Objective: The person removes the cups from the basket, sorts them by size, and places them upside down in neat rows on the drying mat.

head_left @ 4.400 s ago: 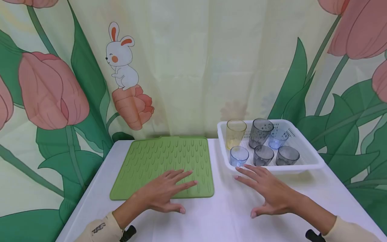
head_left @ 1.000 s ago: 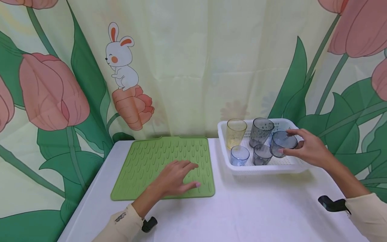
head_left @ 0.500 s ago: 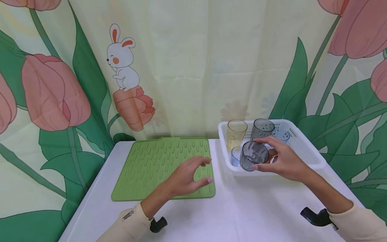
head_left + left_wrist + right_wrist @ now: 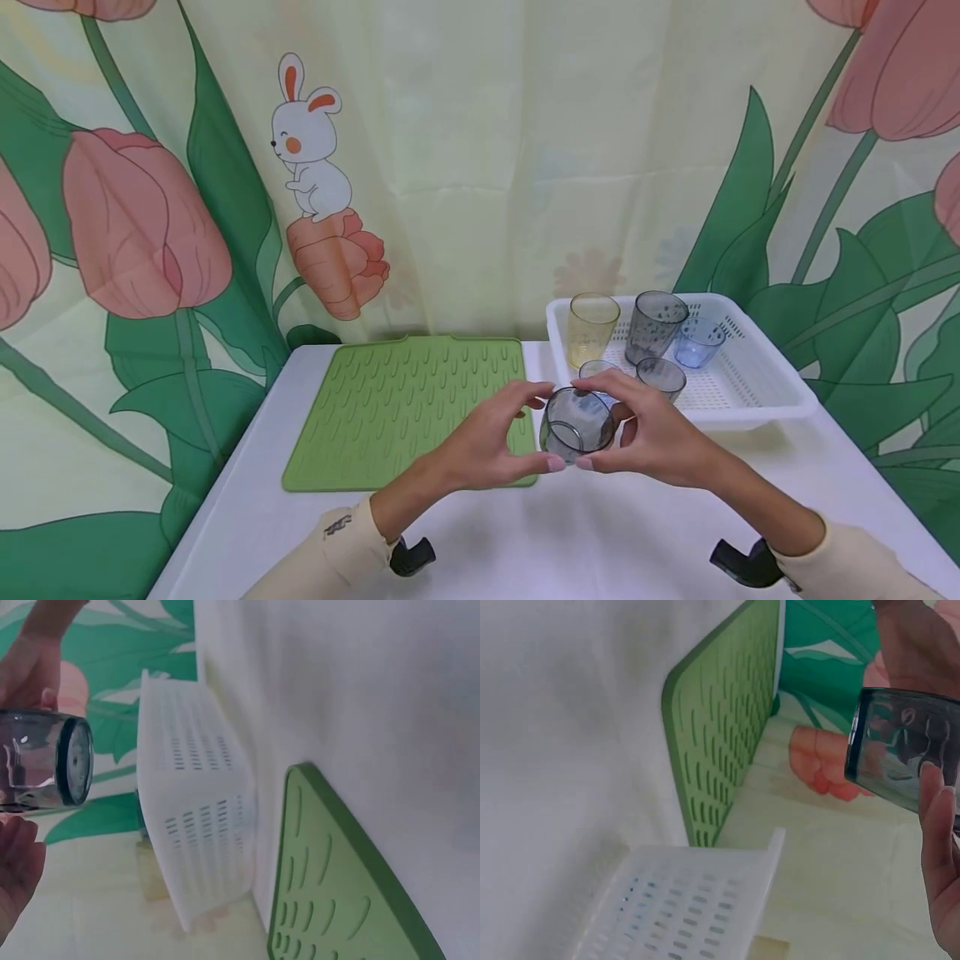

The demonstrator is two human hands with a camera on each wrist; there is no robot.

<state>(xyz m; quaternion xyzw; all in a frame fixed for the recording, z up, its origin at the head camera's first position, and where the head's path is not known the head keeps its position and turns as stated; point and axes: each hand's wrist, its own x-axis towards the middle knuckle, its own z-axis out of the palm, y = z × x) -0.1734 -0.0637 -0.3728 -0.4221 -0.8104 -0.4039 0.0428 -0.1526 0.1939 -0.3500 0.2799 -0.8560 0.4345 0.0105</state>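
In the head view a short grey glass [image 4: 579, 419] is held between the two hands, in front of the basket's left corner. The right hand [image 4: 663, 432] grips it from the right, thumb near and fingers on the far side. From the left, the left hand [image 4: 487, 437] has its fingertips and thumb at the glass's other side. In the left wrist view the glass [image 4: 34, 760] hangs base down above the table, the left fingers [image 4: 19, 859] close against it. The right wrist view shows the right fingers [image 4: 937, 825] on the glass [image 4: 900, 742].
A white basket [image 4: 780, 410] at the right holds a yellow glass [image 4: 592, 329], a tall grey glass [image 4: 654, 329], a blue glass [image 4: 699, 343], a short grey glass [image 4: 662, 375] and a partly hidden blue glass [image 4: 597, 367]. A green ridged mat [image 4: 390, 417] lies left.
The right hand has lifted a short grey glass from the basket's front right and carried it left, out in front of the basket. The left hand has moved right and met the glass.
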